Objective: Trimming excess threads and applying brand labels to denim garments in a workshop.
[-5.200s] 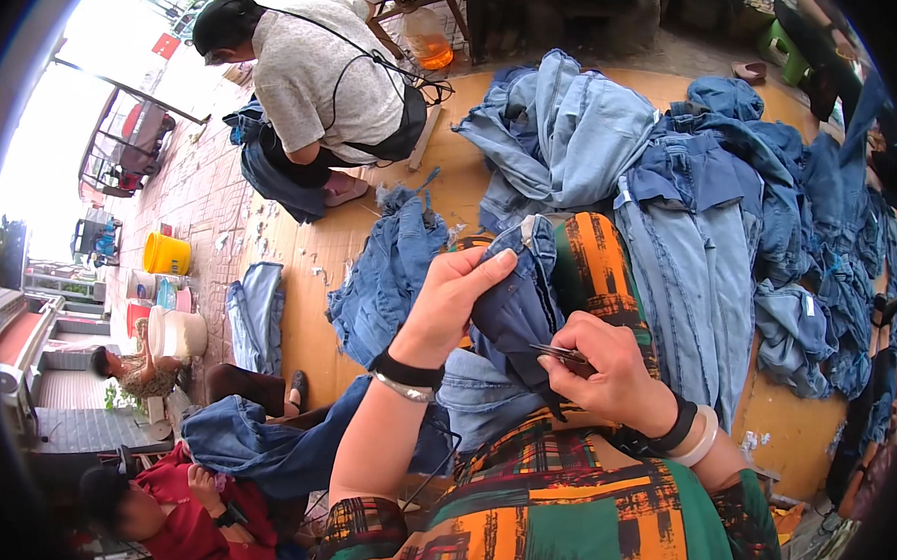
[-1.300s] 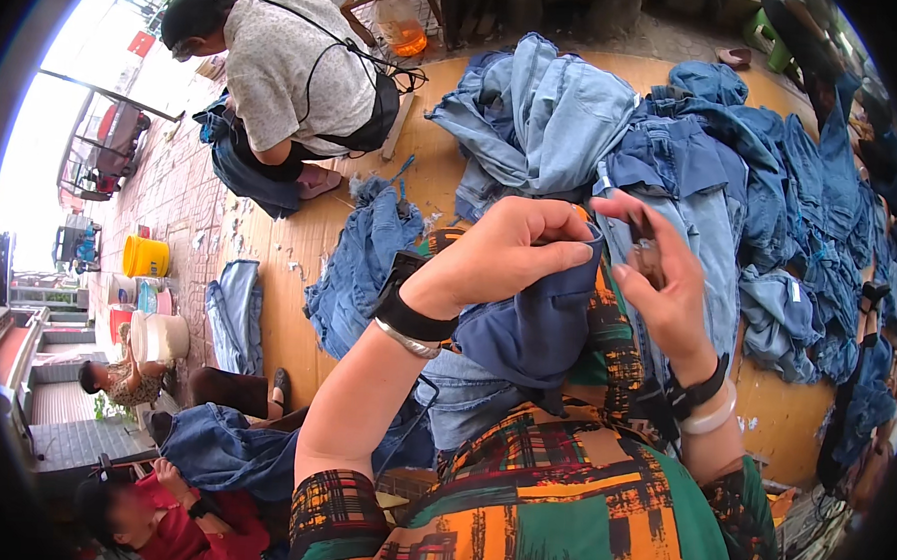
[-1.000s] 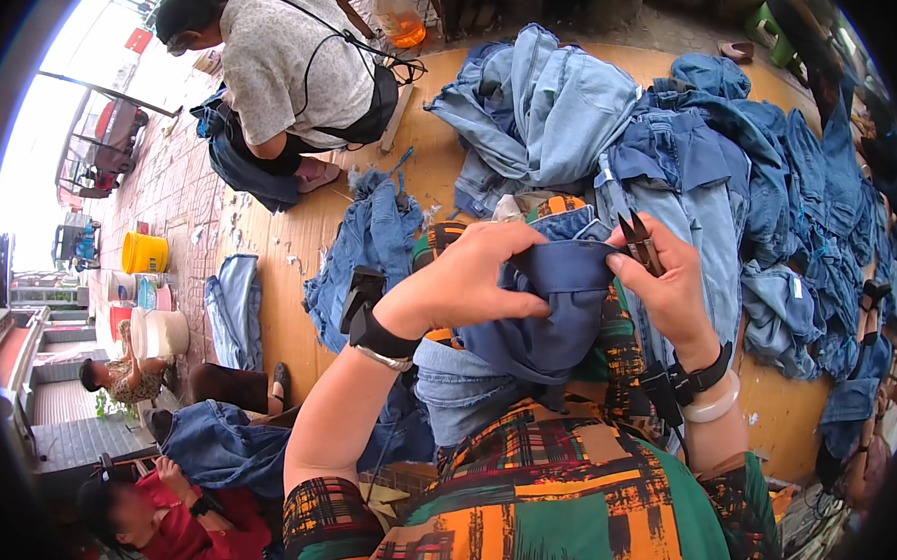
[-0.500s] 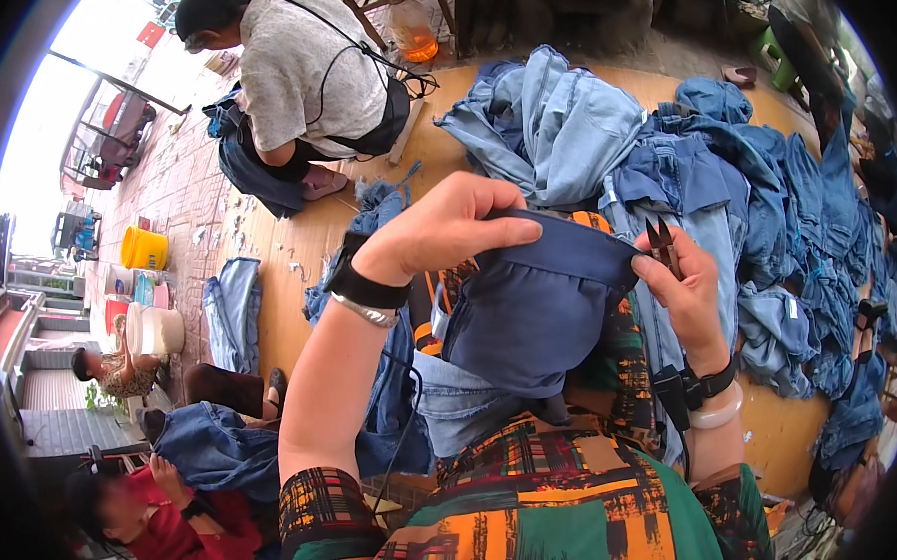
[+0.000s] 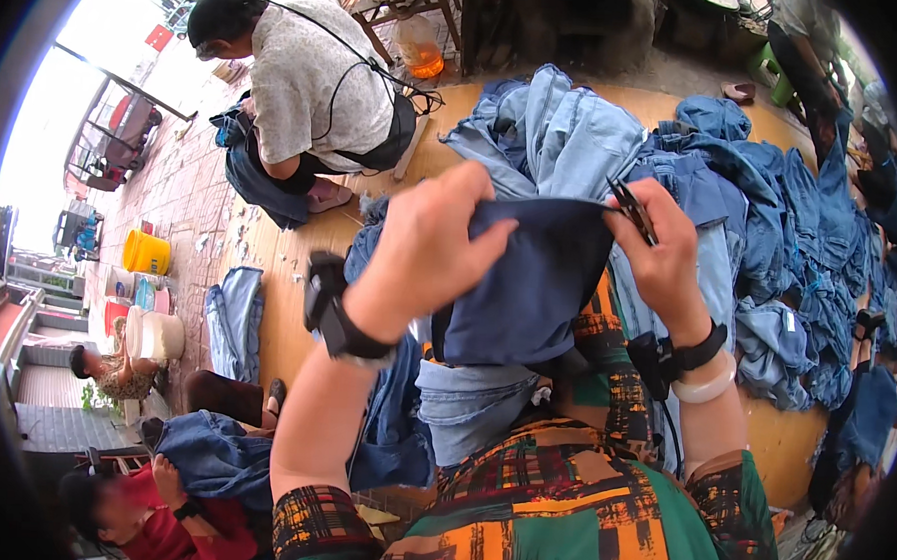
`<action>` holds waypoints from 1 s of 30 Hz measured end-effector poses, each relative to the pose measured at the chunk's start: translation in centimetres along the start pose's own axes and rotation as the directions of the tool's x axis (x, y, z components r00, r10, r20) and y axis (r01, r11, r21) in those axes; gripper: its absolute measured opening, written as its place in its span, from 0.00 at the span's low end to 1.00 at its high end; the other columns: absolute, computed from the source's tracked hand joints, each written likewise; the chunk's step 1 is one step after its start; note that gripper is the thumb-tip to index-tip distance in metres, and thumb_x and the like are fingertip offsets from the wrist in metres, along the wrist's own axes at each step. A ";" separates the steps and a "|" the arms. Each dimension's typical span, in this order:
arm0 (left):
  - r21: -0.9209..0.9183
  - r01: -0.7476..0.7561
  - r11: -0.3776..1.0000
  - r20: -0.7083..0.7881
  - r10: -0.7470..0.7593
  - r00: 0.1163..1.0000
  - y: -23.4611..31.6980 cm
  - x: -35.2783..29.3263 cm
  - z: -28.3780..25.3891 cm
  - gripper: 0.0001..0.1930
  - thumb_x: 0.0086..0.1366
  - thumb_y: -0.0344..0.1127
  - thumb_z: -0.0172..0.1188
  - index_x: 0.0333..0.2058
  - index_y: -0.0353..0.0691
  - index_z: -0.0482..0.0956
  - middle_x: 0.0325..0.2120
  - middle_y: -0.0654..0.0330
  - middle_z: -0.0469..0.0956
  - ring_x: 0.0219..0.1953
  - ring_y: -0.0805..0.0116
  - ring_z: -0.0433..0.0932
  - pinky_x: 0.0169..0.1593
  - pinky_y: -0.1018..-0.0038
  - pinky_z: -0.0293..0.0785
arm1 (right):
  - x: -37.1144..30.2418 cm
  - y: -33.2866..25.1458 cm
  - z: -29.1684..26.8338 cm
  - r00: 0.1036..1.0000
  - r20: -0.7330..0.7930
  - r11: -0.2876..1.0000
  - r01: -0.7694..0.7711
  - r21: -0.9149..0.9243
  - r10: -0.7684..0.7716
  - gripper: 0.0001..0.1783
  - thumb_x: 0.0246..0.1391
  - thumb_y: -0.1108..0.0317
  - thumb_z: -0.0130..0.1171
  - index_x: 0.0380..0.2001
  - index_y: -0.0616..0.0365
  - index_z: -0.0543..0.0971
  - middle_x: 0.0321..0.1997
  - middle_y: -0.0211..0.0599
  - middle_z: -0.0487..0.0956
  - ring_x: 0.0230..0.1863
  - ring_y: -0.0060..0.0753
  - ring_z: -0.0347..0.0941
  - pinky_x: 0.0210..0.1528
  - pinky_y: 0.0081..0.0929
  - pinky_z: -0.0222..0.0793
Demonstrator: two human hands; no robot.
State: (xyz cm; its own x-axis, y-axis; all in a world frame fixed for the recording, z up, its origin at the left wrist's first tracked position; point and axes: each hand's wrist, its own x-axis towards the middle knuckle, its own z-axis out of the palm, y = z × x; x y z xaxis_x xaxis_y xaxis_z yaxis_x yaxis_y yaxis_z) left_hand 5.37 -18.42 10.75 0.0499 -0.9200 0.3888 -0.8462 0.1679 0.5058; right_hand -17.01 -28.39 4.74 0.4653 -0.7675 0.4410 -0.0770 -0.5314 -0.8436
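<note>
From the head view I count two bare hands at work over one lap, with one cloth between them and one pair of snips. The left hand (image 5: 425, 254) is closed on the cloth (image 5: 528, 284), thumb in front and fingers behind, near the left end of its upper edge. The right hand (image 5: 660, 249) has the snips (image 5: 634, 210) tucked in its grip, blades poking up and toward the left, while thumb and finger pinch the cloth's right corner.

Each wrist wears a black band, and the right one has one white bangle (image 5: 706, 379) too.

That cloth is dark navy, plain and smooth. Its top edge is drawn nearly straight from hand to hand, and the rest drops in soft, shaded folds toward the lap, just above a roll of pale denim (image 5: 473, 406). How far down it reaches behind the folds, I can't tell.

Three other people are over on the left: one in a grey shirt (image 5: 317, 84), one in red (image 5: 197, 534), one in a patterned top (image 5: 134, 376). I spot one yellow bucket (image 5: 146, 253), one white bucket (image 5: 158, 335) and one folded pair of pale jeans (image 5: 234, 326). The blue pile (image 5: 771, 219) on the right is too tangled to count.
</note>
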 end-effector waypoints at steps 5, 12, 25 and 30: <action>0.037 -0.115 0.993 0.014 0.115 0.993 2.2 -9.2 3.7 0.13 0.46 0.27 0.70 0.26 0.39 0.72 0.24 0.57 0.72 0.28 0.54 0.73 0.32 0.63 0.68 | -6.1 0.4 -1.1 0.988 0.145 0.996 0.071 -0.057 -0.062 0.11 0.47 0.84 0.60 0.34 0.61 0.74 0.33 0.35 0.74 0.27 0.25 0.69 0.28 0.19 0.63; -0.109 -0.013 0.994 0.148 0.029 0.989 4.6 -15.0 6.1 0.11 0.46 0.23 0.67 0.30 0.36 0.78 0.28 0.58 0.76 0.33 0.57 0.76 0.44 0.62 0.73 | -12.7 1.5 -2.5 0.966 0.224 0.991 -0.129 -0.027 0.132 0.13 0.44 0.84 0.60 0.35 0.60 0.75 0.37 0.37 0.77 0.30 0.31 0.74 0.30 0.21 0.68; -0.097 -0.101 0.990 0.244 0.122 0.962 6.1 -16.7 7.9 0.08 0.48 0.27 0.66 0.28 0.37 0.79 0.27 0.60 0.73 0.33 0.60 0.75 0.48 0.62 0.72 | -15.8 2.3 -2.3 0.970 0.195 0.990 -0.141 -0.024 0.143 0.14 0.43 0.83 0.61 0.35 0.58 0.75 0.40 0.36 0.79 0.34 0.36 0.77 0.33 0.23 0.72; -0.095 -0.092 0.991 0.262 0.114 0.958 6.3 -16.3 7.6 0.08 0.48 0.27 0.67 0.28 0.37 0.79 0.27 0.60 0.74 0.33 0.60 0.75 0.48 0.62 0.72 | -15.8 2.3 -2.3 0.961 0.209 0.983 -0.182 -0.005 0.179 0.14 0.43 0.83 0.61 0.35 0.58 0.75 0.40 0.36 0.79 0.34 0.36 0.77 0.33 0.24 0.72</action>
State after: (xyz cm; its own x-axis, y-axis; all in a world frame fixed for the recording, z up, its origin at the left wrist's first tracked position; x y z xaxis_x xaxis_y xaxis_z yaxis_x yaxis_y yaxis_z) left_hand -4.77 -5.04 1.71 -0.1879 -0.9552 0.2285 -0.7932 0.2848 0.5382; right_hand -26.60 -18.35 -3.47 0.6182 -0.7579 0.2086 -0.1651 -0.3847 -0.9082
